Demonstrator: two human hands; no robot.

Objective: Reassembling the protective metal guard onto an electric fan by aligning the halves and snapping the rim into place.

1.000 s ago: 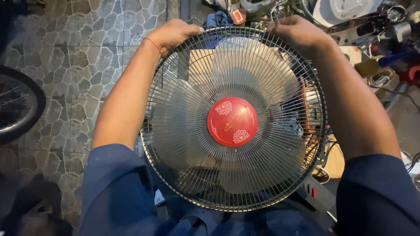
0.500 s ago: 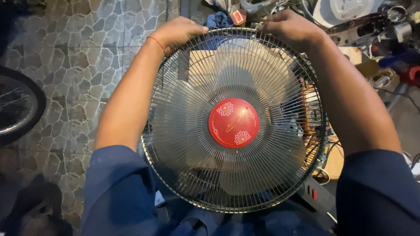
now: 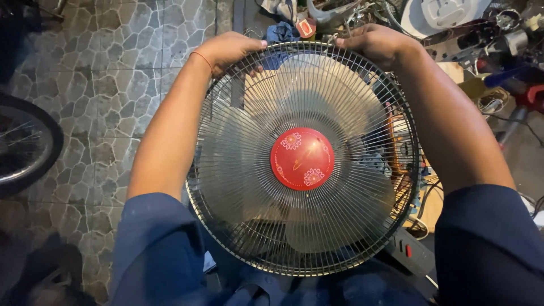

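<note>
Round wire fan guard (image 3: 255,187) fills centre frame, face up toward the camera, held over the person's lap. Red round hub cap (image 3: 302,158) with small flower marks sits at the guard's centre. Pale translucent fan blades (image 3: 238,164) visible through the wires behind it.

Left hand (image 3: 229,50) on the guard rim at about 11 o'clock, fingers (image 3: 252,44) curled together over the outer ring, clamped on the guard. Thin red band on the left wrist. Right hand (image 3: 377,44) on the rim at about 1 o'clock, fingers curled over the ring, also clamped on the guard. Both forearms run down along the guard's sides to dark blue sleeves (image 3: 156,249) at 7 and 5 o'clock.

Stone-pattern floor (image 3: 102,73) at 9 to 11 o'clock. Part of a bicycle wheel (image 3: 22,147) at 9 o'clock, well apart from the guard. Clutter of tools and parts (image 3: 487,51) at 1 to 3 o'clock; a white round plastic piece (image 3: 447,14) at 1 o'clock, near the right hand. Blue cloth (image 3: 280,31) at 12 o'clock, between the hands, beyond the rim.
</note>
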